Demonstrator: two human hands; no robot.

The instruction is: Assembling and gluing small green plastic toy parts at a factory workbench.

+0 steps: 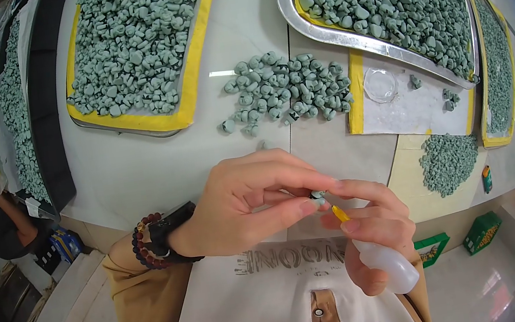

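Between thumb and index finger of my left hand [256, 197] is a small grey-green piece [317, 195], mostly covered by the fingertips. My right hand [378, 226] is wrapped round a translucent white squeeze bottle [397, 272] with a yellow tip [340, 214]. That tip points up toward the piece, close beside it; whether they touch I cannot tell. Just beyond my hands, a loose pile of similar pebble-like pieces [299, 86] lies on the pale table [231, 20]. Both hands are raised over the table's near edge, in front of my apron [225, 304].
Heaped pieces fill a yellow-edged tray [188, 114] at far left and a metal-rimmed tray [290, 8] at far right. A round clear dish [380, 85] sits on a white board. Smaller pieces [449, 164] and a green bottle [487, 179] lie right. Another person [3, 226] is far left.
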